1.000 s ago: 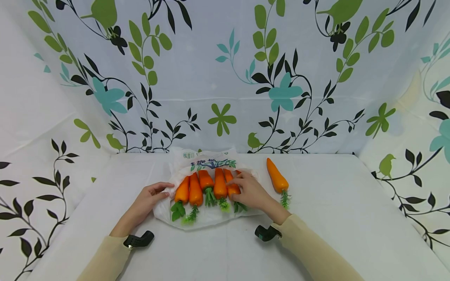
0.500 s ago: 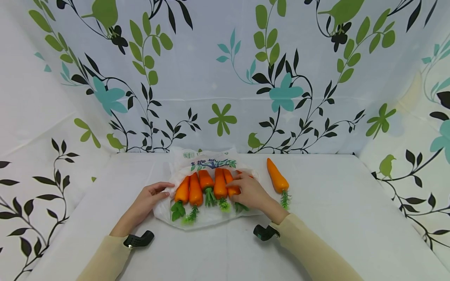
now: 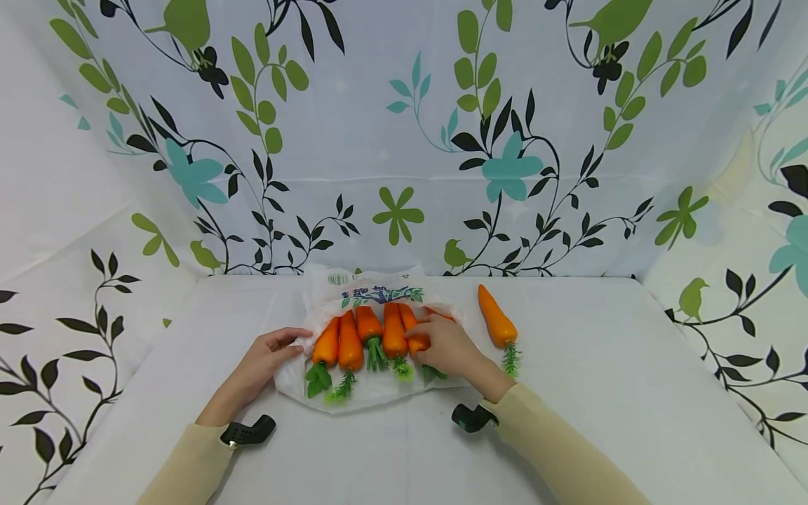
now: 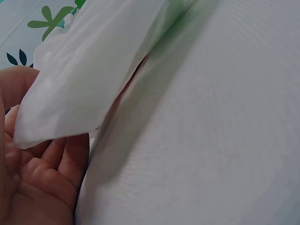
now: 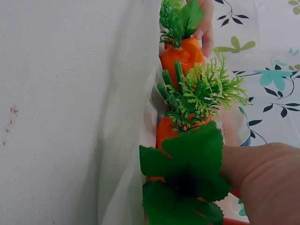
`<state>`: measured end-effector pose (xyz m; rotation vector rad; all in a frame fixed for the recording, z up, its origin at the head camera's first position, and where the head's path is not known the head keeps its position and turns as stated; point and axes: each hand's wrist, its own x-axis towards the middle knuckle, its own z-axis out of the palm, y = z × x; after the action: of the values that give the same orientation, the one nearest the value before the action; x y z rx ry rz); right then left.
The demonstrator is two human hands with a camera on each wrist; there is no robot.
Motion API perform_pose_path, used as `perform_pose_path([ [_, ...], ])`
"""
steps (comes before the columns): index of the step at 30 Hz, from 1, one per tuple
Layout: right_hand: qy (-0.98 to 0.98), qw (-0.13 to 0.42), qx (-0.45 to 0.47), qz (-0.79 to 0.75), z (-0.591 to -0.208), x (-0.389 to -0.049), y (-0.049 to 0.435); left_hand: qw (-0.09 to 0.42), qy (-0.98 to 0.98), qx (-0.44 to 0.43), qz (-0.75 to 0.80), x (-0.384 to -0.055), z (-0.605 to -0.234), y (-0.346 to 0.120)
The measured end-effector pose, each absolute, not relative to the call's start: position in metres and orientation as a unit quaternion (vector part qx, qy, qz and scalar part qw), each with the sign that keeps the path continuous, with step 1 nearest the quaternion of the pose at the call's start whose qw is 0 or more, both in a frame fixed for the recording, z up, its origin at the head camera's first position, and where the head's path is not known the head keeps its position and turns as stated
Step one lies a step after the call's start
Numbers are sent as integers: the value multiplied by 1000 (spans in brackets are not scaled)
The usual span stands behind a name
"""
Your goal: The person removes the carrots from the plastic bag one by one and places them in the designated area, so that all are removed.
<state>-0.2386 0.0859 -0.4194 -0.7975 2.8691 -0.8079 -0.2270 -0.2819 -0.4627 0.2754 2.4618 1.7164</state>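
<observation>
Several orange artificial carrots [image 3: 351, 341] with varied green tops lie side by side on a thin white plastic bag [image 3: 372, 400], tops toward the person. At the bag's left side my left hand [image 3: 260, 362] holds its edge between thumb and fingers; the left wrist view shows the bag's corner [image 4: 65, 108] over the palm. My right hand [image 3: 451, 348] grips a carrot [image 3: 418, 342] at the right end of the row, fingers bent over it. Its broad dark leaves [image 5: 187, 173] hide part of the thumb in the right wrist view. Another carrot [image 3: 440, 313] shows partly behind this hand.
One more carrot [image 3: 496, 319] lies apart on the white table [image 3: 606, 393], right of the bag. Blue print and a tree [image 3: 383, 294] mark the bag's far part. A leaf-patterned curtain [image 3: 353, 126] hangs behind the table.
My right hand and wrist have shifted slightly left, and more of the carrot behind the hand shows. The left hand, the bag and the other carrots look the same.
</observation>
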Motion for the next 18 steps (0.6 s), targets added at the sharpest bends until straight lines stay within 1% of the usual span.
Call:
perform_pose_path([
  [10, 924, 27, -264, -276, -417, -239, 85, 61, 815, 88, 569, -227, -463, -281],
  [14, 926, 35, -263, -270, -417, -240, 85, 60, 814, 91, 570, -227, -463, -282],
  [18, 925, 59, -248, -282, -418, -241, 86, 60, 813, 94, 572, -227, -464, -282],
])
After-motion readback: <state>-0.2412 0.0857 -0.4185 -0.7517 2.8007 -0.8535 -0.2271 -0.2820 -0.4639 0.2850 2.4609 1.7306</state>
